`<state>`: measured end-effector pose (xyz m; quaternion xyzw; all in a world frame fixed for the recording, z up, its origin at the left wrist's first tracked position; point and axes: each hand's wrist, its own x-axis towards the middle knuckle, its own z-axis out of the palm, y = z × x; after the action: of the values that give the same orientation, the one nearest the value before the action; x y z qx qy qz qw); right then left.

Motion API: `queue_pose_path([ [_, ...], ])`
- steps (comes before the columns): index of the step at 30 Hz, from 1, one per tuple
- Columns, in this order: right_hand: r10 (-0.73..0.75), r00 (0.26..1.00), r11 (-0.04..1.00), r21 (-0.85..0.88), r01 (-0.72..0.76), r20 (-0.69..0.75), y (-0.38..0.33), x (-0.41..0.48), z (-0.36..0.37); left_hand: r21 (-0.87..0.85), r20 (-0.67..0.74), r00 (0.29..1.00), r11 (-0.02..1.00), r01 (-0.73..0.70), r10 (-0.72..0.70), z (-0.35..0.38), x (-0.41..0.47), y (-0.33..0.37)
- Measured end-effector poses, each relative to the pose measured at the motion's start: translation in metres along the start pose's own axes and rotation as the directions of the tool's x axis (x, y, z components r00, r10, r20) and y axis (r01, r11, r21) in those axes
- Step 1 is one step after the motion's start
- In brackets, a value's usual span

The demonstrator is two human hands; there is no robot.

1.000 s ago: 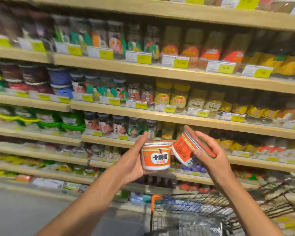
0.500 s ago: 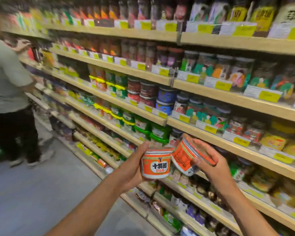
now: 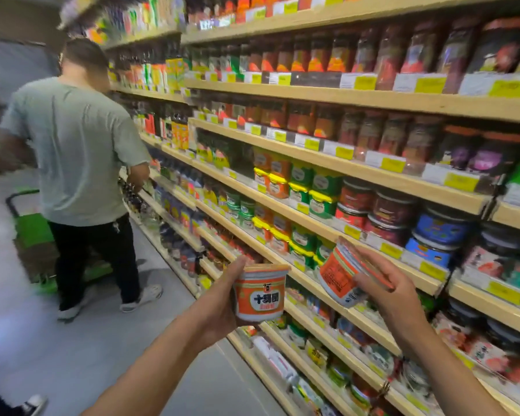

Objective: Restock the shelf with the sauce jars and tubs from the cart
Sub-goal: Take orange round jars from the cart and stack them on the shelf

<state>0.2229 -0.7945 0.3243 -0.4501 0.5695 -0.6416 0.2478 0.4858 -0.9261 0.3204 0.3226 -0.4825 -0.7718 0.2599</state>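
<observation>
Two orange-and-white sauce tubs are held up before a stocked supermarket shelf (image 3: 373, 100). The left hand (image 3: 222, 304) wraps around the upright tub (image 3: 260, 294), thumb by its rim and label facing the camera. The right hand (image 3: 385, 292) grips the tilted tub (image 3: 339, 277) at its lidded top, the base angled down and to the left. The tubs are apart, in the air, level with the lower rows of green containers (image 3: 300, 175). Down the aisle, a second person (image 3: 75, 145) in a grey T-shirt faces the shelves beside a green trolley (image 3: 35, 232)
</observation>
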Motion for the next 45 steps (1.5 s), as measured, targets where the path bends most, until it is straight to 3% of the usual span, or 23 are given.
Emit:
queue_pose_path([
  [6,0.003,1.0,1.0,-0.006,-0.003,0.018,0.012,0.066,0.072,-0.256,-0.069,0.997,0.966,0.027,-0.046,-0.072,0.037,0.035],
  [12,0.021,0.999,1.0,0.017,-0.022,0.048,0.032,0.142,0.126,-0.448,-0.003,0.998,0.892,0.057,-0.065,-0.122,0.098,0.065],
  [19,-0.008,0.999,1.0,0.013,0.007,0.053,0.065,0.255,0.171,-0.44,0.023,0.999,0.897,0.031,-0.023,-0.168,0.199,0.111],
  [31,-0.026,0.998,1.0,-0.012,0.026,0.059,0.103,0.4,0.212,-0.368,0.021,0.988,0.92,-0.136,0.155,-0.223,0.359,0.185],
  [35,-0.023,1.0,0.998,-0.056,0.023,0.005,0.111,0.425,0.225,-0.363,0.082,0.98,0.921,-0.139,0.18,-0.241,0.415,0.203],
  [42,-0.034,0.983,0.994,-0.111,0.014,-0.18,0.132,0.462,0.254,-0.328,0.288,0.955,0.944,0.031,0.069,-0.275,0.508,0.231],
  [45,-0.03,0.963,0.993,-0.116,-0.002,-0.267,0.14,0.475,0.273,-0.22,0.364,0.929,0.975,0.021,0.062,-0.287,0.549,0.246],
])
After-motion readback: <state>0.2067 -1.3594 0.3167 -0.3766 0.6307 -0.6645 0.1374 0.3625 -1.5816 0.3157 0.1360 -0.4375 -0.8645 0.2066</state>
